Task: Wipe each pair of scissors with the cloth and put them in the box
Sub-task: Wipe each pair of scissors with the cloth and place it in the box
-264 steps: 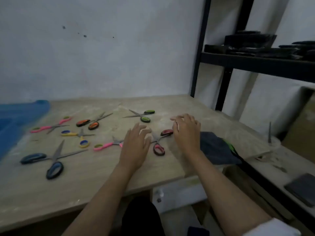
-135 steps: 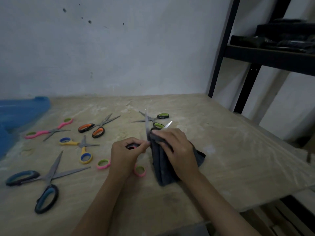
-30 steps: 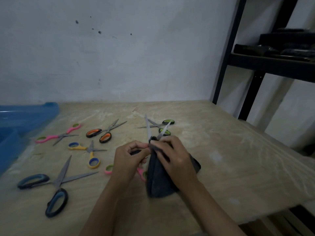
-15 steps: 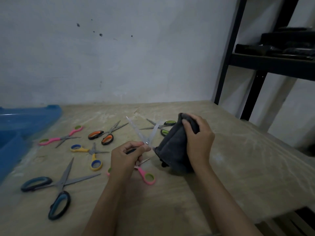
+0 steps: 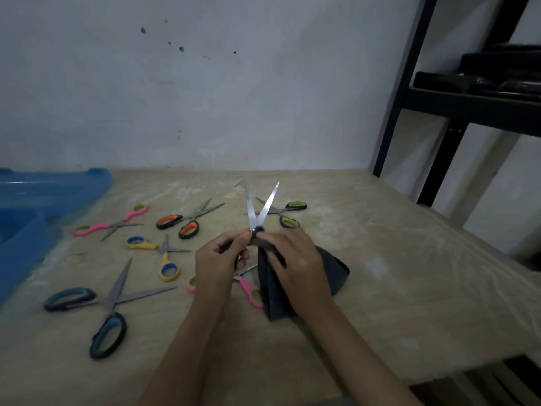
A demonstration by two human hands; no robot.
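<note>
My left hand (image 5: 218, 265) grips the handles of a pair of scissors (image 5: 257, 209) whose open blades point up in a V. My right hand (image 5: 295, 268) pinches the dark cloth (image 5: 333, 273) against the pivot at the base of the blades; the rest of the cloth hangs down to the table. The held scissors' handles are hidden by my fingers. On the table lie pink scissors (image 5: 248, 291) under my hands, green-handled scissors (image 5: 288, 213), orange ones (image 5: 183, 224), yellow-blue ones (image 5: 162, 254), another pink pair (image 5: 109, 225) and large teal ones (image 5: 106, 312). The blue box (image 5: 44, 197) stands at the far left.
The wooden table (image 5: 395, 273) reaches back to a white wall. A black metal shelf rack (image 5: 439, 112) stands at the right with dark items on its shelf. The table's right edge drops off beside it.
My right hand came back down from its raised position and brought the cloth to the scissors' pivot. The blades now stand more upright than half a second ago.
</note>
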